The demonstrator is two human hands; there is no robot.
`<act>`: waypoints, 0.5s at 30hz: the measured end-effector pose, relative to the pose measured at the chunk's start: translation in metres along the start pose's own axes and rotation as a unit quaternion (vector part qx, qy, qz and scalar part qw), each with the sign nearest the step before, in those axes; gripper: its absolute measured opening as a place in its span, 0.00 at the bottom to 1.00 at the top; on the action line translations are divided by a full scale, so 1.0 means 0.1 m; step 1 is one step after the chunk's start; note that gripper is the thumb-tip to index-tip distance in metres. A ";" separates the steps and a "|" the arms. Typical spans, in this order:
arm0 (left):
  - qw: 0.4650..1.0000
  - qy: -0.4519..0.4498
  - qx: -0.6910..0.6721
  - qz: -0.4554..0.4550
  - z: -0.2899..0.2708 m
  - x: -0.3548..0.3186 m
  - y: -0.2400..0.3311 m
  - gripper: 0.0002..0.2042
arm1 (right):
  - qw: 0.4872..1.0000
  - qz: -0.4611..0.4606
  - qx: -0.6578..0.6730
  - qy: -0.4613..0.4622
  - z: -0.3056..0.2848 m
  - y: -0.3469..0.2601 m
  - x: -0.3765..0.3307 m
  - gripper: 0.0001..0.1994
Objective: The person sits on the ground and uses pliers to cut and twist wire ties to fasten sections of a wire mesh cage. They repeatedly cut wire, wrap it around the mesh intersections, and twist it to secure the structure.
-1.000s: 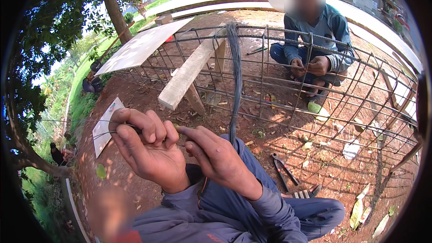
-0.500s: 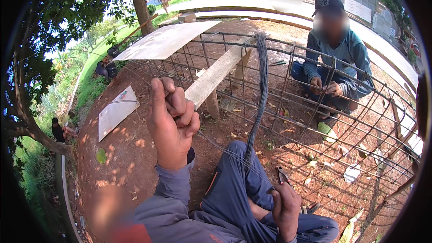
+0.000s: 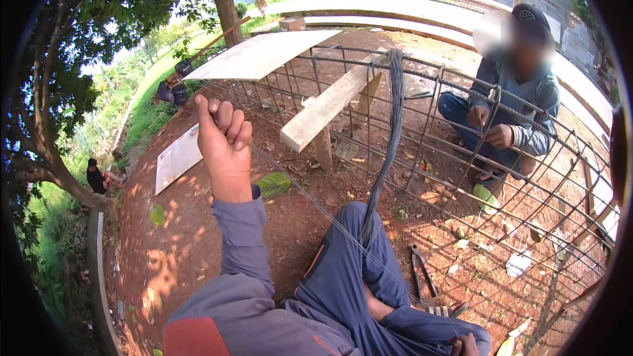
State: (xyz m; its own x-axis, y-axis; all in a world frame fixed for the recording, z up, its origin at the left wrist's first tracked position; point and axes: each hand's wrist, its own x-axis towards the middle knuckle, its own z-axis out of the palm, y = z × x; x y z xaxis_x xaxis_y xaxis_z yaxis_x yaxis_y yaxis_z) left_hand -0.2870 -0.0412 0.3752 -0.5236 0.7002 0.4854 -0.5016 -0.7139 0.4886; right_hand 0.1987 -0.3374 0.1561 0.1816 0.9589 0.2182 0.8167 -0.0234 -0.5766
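Raised in front of me at centre left, my left hand (image 3: pixel 225 142) is closed in a fist around the end of thin tie wire (image 3: pixel 310 199). Several strands slant down from it across my bent knee toward the lower right. There my right hand (image 3: pixel 465 345), partly cut off by the lower edge, is closed on the other end. A thick bundle of dark wire (image 3: pixel 394 112) hangs over the top bar of a rebar cage (image 3: pixel 438 151) and reaches down to my knee. Pincers (image 3: pixel 422 273) with dark handles lie on the soil beside my leg.
A wooden plank (image 3: pixel 333 107) on a post props the cage. A pale board (image 3: pixel 264 56) rests on its far left end, and another board (image 3: pixel 178 161) lies on the ground. Across the cage squats a co-worker (image 3: pixel 514 92), hands at the bars. A tree trunk (image 3: pixel 225 3) stands behind.
My hands have drawn farther apart: the left up and to the left, the right down and rightward to the lower edge. The wire stretches longer between them. The pincers are now more fully visible.
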 end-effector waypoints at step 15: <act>0.999 -0.005 -0.004 0.044 0.50 -0.29 -0.28 0.18 | 0.987 0.131 0.086 -0.044 -0.35 0.45 -1.23 0.08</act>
State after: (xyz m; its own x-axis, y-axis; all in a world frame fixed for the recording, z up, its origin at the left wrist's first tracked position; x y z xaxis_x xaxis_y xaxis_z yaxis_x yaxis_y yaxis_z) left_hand -0.2235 -0.0411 0.3837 -0.5588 0.6351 0.5332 -0.4592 -0.7724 0.4388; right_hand 0.2324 -0.4663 0.1314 0.3197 0.9473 -0.0216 0.6409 -0.2329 -0.7314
